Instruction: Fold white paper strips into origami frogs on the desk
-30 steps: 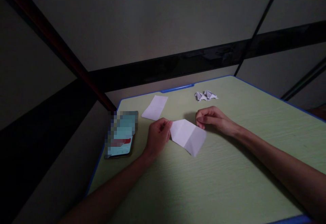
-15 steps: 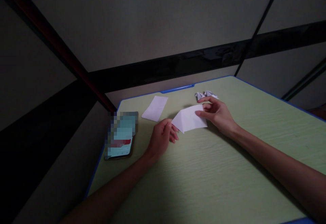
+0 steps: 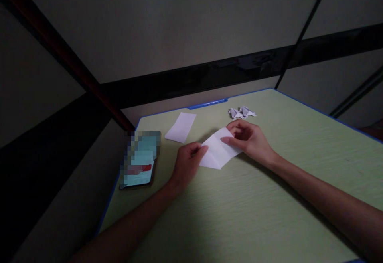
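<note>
A white sheet of paper (image 3: 216, 151) with a crease across it is held just over the table between my two hands. My left hand (image 3: 188, 161) pinches its left edge, thumb on top. At the paper's right side, my right hand (image 3: 249, 139) grips it with the thumb on its face and the other fingers behind, partly hidden. Beyond my right hand lie small folded paper figures (image 3: 241, 112). Another white sheet (image 3: 181, 127) rests flat on the table behind my left hand.
A phone (image 3: 142, 159) with its screen lit, partly blurred out, lies near the left edge of the light green table (image 3: 239, 211). Blue trim (image 3: 209, 103) runs along the table's border. A panelled wall (image 3: 191, 27) with a dark glossy band stands behind.
The left end of the paper, folded to a point before, now lies opened out flat. The paper has tilted, and my left thumb has moved onto its face. My right hand has shifted slightly left.
</note>
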The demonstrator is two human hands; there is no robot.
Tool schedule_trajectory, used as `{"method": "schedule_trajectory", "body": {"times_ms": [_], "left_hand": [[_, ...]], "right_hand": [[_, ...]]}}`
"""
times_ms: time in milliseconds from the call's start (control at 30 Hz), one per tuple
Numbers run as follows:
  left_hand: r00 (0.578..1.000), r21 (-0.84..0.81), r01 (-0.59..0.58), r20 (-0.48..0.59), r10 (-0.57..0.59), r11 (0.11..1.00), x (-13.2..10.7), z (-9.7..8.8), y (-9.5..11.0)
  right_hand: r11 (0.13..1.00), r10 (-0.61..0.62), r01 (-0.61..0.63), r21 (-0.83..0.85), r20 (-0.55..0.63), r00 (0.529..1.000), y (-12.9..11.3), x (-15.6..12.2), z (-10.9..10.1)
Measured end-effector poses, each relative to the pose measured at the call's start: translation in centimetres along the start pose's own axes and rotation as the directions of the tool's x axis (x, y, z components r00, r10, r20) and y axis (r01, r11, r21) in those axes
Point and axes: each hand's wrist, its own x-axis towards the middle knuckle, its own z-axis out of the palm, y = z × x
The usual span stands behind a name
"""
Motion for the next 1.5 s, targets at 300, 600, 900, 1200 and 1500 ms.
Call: {"method": "schedule_trajectory", "body": {"times_ms": [300,600,900,1200,1500], "left_hand": [[0.999,-0.123,0.037,-0.015,-0.039,0.992,0.2,-0.1,-0.1],[0.994,-0.131,0.062,0.097,-0.049,0.989,0.1,0.1,0.0],[0.981,0.086,-0.114,-0.147,0.126,0.990,-0.4,0.0,-0.3],[0.738,0.380,-0.644,0.079,0.670,0.664,-1.1,0.0,0.1],[0.706,0.276,-0.705,0.188,0.682,0.654,-1.1,-0.2,-0.2]], "right_hand": [[0.999,-0.035,0.037,0.010,-0.141,0.989,-0.1,-0.1,0.2],[0.993,0.072,-0.076,0.088,0.053,0.996,-0.1,-0.6,0.8],[0.993,0.116,-0.115,-0.012,0.142,0.983,0.2,-0.7,1.2],[0.966,0.160,-0.170,0.196,0.065,0.985,0.0,-0.6,1.3],[0.934,0.187,-0.191,0.301,0.044,0.981,0.1,-0.6,1.2]]}}
